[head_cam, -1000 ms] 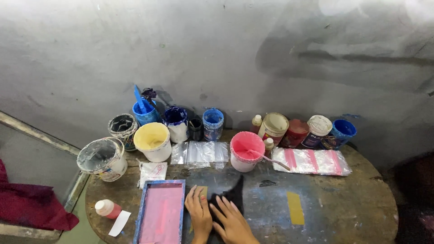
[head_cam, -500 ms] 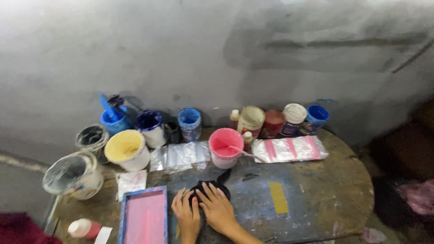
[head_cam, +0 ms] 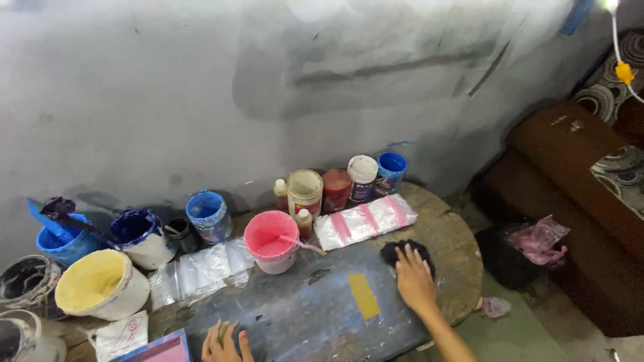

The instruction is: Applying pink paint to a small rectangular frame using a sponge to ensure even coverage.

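You faced a rough grey plaster wall (head_cam: 201, 87), stained with darker smears. Below it stood a round wooden bench (head_cam: 456, 241), its top worn and paint-marked. To your right, brown upholstered furniture (head_cam: 570, 167) with patterned cushions (head_cam: 607, 94) sat on a greenish floor (head_cam: 530, 335). Bright light glared from the upper right corner, beside a white cord (head_cam: 620, 40).

Cloth (head_cam: 406, 253) under right hand (head_cam: 414, 283) — on table (head_cam: 463, 248)

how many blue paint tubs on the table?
3: one blue tub far left holding a stirrer, one left of the pink bucket, one ending the back row. Others may be hidden.
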